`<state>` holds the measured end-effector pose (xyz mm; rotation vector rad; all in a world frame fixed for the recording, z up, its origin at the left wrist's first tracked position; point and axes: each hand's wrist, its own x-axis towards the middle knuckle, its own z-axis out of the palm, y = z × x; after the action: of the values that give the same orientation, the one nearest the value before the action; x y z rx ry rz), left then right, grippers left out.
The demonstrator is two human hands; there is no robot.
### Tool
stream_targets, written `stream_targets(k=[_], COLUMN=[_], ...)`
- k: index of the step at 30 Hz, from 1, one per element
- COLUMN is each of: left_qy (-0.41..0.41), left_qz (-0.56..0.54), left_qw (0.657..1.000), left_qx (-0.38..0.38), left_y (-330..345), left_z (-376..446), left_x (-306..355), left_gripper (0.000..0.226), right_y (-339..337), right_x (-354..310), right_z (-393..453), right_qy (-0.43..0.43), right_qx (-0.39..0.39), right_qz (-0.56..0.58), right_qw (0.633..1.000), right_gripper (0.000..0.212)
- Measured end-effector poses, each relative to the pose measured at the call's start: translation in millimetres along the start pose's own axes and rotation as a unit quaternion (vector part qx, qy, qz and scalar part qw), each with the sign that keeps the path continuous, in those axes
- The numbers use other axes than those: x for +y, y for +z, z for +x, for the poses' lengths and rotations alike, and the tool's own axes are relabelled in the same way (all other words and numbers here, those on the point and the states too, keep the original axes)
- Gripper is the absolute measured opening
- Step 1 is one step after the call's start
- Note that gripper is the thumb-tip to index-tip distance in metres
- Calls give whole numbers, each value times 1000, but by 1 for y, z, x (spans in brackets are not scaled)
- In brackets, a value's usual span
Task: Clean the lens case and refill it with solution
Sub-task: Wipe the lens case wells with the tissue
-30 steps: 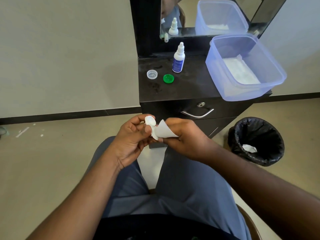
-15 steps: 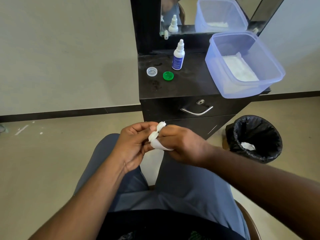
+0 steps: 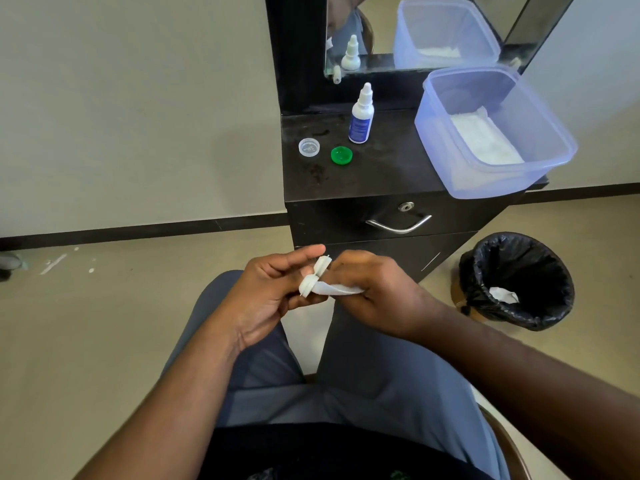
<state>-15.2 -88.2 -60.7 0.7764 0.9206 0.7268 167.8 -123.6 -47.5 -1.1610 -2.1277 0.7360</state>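
Observation:
My left hand (image 3: 266, 296) holds the white lens case (image 3: 313, 277) edge-on above my lap, its two cups stacked along a tilted line. My right hand (image 3: 374, 292) pinches a white tissue (image 3: 334, 290) pressed against the lower cup. On the black cabinet top (image 3: 388, 168) stand the solution bottle (image 3: 361, 116), a clear cap (image 3: 309, 147) and a green cap (image 3: 341, 155), both lying open side up.
A translucent blue tub (image 3: 491, 133) with white tissues overhangs the cabinet's right edge. A black-lined waste bin (image 3: 516, 278) with a crumpled tissue stands on the floor to the right. A mirror (image 3: 415, 29) backs the cabinet; a drawer handle (image 3: 398, 226) faces me.
The lens case turned from flat-on to edge-on in my left hand. The tissue went from standing open beside the case to folded low against its lower cup.

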Motion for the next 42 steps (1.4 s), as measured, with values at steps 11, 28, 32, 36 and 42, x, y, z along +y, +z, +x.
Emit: stream_targets(k=[11,28,32,36,42], left_qy=[-144,-209,-212,-226,-170], left_qz=[-67,23,8,0,-55], left_qw=[987,976,974,963,974], left_qx=[-11,48,81,146,137], left_y=[5,17,10,6,10], left_z=[-1,2,5,6,-1], left_x=[-5,-16,-22,-23,-14], left_gripper=[34,21,21,14,16], right_y=[-11,-11,-10,-2,16], right_x=[11,10,15,14,7], right_z=[7,12,12,10,4], right_qy=[166,229,280,294,113], right_qx=[-76,-152,-82,43,48], right_qz=[18,8,32,35,-13], right_qw=[983,962,956,954,992], right_gripper=[17,12,7,18,15])
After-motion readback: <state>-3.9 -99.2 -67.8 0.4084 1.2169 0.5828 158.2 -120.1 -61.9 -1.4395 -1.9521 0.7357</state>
